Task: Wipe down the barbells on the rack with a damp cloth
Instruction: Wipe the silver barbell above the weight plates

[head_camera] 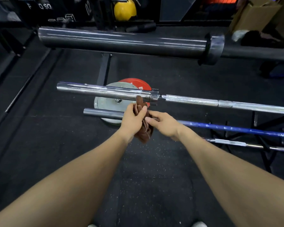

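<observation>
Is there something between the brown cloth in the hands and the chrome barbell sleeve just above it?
Nothing visible does. The brown cloth is held by the left hand and right hand, and its upper tip already reaches the lower edge of the chrome barbell sleeve. The plates lie on the floor behind it.

White characters reading roughly "OSO" stand on the dark panel (39, 6) at top left; a "02"-like number runs up the black upright (88, 9); white lettering on the blue bar (236, 128) and red plate (134, 82) is too blurred to read.
</observation>
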